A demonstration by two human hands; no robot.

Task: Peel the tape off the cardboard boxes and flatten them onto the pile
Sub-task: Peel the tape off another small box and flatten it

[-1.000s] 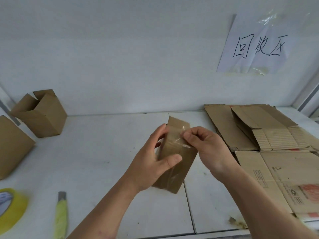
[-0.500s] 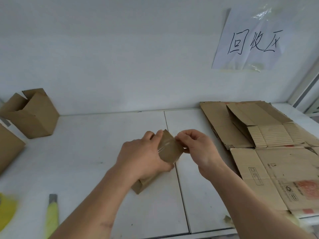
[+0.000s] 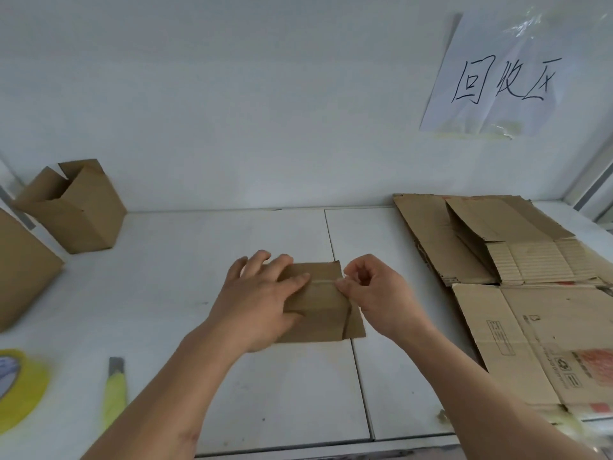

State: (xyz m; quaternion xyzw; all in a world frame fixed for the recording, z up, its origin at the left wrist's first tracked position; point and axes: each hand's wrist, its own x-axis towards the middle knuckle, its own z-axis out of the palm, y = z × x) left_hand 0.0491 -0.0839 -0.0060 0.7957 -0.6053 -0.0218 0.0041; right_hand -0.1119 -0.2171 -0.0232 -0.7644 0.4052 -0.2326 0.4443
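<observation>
A small brown cardboard box (image 3: 323,310) lies on the white table in the middle of the view. My left hand (image 3: 262,300) presses down on its left half with spread, straight fingers. My right hand (image 3: 374,293) pinches the clear tape strip (image 3: 326,282) at the box's right edge, along the seam. The pile of flattened cardboard (image 3: 517,293) lies on the table to the right.
Two open brown boxes stand at the left, one at the back (image 3: 71,207) and one cut off by the frame edge (image 3: 23,270). A yellow tape roll (image 3: 20,390) and a yellow utility knife (image 3: 114,390) lie front left. A paper sign (image 3: 501,78) hangs on the wall.
The box went from held up in both hands to lying on the table. My left hand shifted from gripping it to pressing on it. My right hand stays at the tape.
</observation>
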